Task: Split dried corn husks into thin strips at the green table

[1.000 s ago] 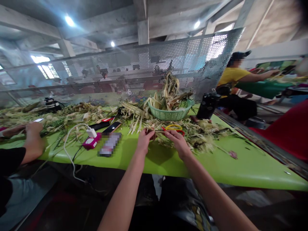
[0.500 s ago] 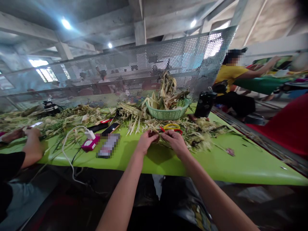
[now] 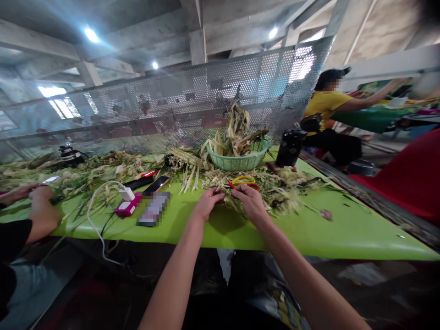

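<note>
My left hand (image 3: 209, 201) and my right hand (image 3: 250, 200) are close together above the front of the table, fingertips pinched and a small gap between them. What they pinch is too small to make out; pale corn husk shreds (image 3: 275, 188) lie around and behind the fingers. Just beyond my right fingers rest scissors with red handles (image 3: 252, 185) and a yellow-handled pair (image 3: 243, 179). Farther back stands a green plastic basket (image 3: 237, 162) heaped with dry corn husks (image 3: 237, 130).
On the green table (image 3: 309, 238) to the left lie two phones (image 3: 154, 208) (image 3: 156, 185) and a magenta power block (image 3: 126, 206) with a white charger and cable. A black bottle (image 3: 288, 146) stands right. A co-worker's hands (image 3: 41, 195) are at far left; a person in yellow (image 3: 326, 105) sits right.
The view has shifted slightly. My hands stay pinched in nearly the same place, with the fingertips a little farther apart.
</note>
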Action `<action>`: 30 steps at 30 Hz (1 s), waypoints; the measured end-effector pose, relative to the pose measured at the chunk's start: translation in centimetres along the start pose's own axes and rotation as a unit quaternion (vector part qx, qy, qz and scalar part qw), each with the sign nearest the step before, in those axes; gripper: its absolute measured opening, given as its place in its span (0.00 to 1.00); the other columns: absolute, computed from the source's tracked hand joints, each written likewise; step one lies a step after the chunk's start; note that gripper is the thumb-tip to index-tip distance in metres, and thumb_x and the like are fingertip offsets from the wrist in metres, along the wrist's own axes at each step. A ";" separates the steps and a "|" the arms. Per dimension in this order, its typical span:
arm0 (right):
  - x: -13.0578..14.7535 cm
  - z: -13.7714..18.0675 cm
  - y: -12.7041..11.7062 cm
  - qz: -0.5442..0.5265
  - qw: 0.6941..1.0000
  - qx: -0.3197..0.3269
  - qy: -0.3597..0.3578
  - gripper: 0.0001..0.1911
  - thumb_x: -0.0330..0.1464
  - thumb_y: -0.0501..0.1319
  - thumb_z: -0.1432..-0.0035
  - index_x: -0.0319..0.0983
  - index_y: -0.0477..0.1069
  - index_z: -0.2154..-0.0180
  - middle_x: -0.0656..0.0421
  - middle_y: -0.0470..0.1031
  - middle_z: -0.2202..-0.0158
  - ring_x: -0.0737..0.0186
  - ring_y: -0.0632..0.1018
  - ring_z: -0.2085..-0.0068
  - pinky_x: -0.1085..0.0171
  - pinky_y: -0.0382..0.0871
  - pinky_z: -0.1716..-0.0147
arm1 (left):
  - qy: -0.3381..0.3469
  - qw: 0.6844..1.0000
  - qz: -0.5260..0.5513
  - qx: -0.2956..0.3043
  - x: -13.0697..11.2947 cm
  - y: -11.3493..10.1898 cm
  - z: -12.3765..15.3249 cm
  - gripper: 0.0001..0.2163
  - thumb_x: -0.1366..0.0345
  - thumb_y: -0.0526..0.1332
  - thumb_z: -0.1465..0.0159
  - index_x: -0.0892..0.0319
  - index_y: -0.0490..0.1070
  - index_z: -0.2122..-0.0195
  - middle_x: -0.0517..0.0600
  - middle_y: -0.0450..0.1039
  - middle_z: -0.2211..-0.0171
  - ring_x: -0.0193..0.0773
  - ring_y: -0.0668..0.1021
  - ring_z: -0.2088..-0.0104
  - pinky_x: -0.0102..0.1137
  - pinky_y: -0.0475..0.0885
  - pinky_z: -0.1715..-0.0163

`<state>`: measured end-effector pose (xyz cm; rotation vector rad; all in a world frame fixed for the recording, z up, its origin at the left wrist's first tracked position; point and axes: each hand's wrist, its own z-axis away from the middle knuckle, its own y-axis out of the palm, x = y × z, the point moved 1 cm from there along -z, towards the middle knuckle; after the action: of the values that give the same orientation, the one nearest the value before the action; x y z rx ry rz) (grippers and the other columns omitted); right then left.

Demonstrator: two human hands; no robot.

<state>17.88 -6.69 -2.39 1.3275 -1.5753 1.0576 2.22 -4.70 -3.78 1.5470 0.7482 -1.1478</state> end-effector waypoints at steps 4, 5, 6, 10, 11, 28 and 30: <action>0.1 0.0 0.0 -0.001 1.000 -0.003 0.001 0.15 0.43 0.64 0.49 0.40 0.67 0.77 0.63 0.64 0.78 0.65 0.64 0.74 0.63 0.57 0.72 | -0.011 1.000 -0.001 0.007 -0.2 0.2 0.1 0.15 0.64 0.72 0.54 0.62 0.72 0.68 0.45 0.72 0.72 0.30 0.73 0.73 0.30 0.70 0.65; 0.1 0.0 0.0 -0.003 1.000 -0.001 0.001 0.15 0.44 0.64 0.49 0.40 0.67 0.77 0.63 0.64 0.78 0.65 0.65 0.74 0.63 0.57 0.72 | -0.015 1.000 0.000 0.006 -0.2 0.2 0.1 0.14 0.64 0.72 0.53 0.62 0.72 0.68 0.45 0.72 0.72 0.31 0.73 0.73 0.31 0.70 0.65; 0.1 0.0 -0.1 -0.005 1.000 0.001 0.000 0.15 0.44 0.64 0.49 0.40 0.68 0.76 0.62 0.65 0.78 0.64 0.65 0.74 0.63 0.58 0.72 | -0.017 1.000 0.000 0.004 -0.1 0.2 0.1 0.14 0.64 0.72 0.53 0.62 0.72 0.67 0.45 0.72 0.72 0.31 0.73 0.73 0.31 0.69 0.64; -0.1 -0.1 -0.1 -0.007 1.000 0.010 -0.004 0.16 0.47 0.63 0.48 0.40 0.71 0.72 0.60 0.69 0.74 0.63 0.68 0.71 0.63 0.61 0.70 | -0.002 0.999 -0.037 -0.005 -0.1 0.0 0.1 0.12 0.64 0.70 0.51 0.61 0.71 0.67 0.45 0.72 0.72 0.31 0.72 0.72 0.31 0.68 0.64; -0.1 -0.1 -0.1 -0.003 1.000 0.014 -0.006 0.17 0.47 0.64 0.48 0.40 0.72 0.71 0.60 0.70 0.73 0.62 0.69 0.70 0.63 0.61 0.69 | 0.006 0.998 -0.059 -0.002 -0.1 0.0 0.1 0.12 0.64 0.69 0.51 0.61 0.71 0.67 0.45 0.72 0.72 0.31 0.71 0.72 0.31 0.67 0.64; 0.3 -0.1 -0.1 -0.096 0.994 0.000 0.047 0.20 0.48 0.69 0.55 0.38 0.73 0.72 0.60 0.72 0.74 0.65 0.69 0.72 0.65 0.63 0.72 | 0.113 0.979 -0.163 0.035 0.2 0.1 0.0 0.14 0.63 0.70 0.49 0.61 0.72 0.63 0.50 0.74 0.66 0.36 0.74 0.64 0.32 0.69 0.59; 0.4 0.0 -0.1 -0.101 0.994 0.005 0.051 0.20 0.49 0.69 0.56 0.39 0.73 0.72 0.60 0.71 0.74 0.65 0.68 0.72 0.65 0.62 0.72 | 0.113 0.979 -0.165 0.037 0.3 0.0 -0.1 0.12 0.65 0.69 0.48 0.62 0.72 0.63 0.50 0.74 0.66 0.36 0.75 0.64 0.32 0.69 0.59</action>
<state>17.94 -6.79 -2.01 1.3844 -1.3316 0.9923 2.36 -4.59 -4.02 1.6771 1.1599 -1.2614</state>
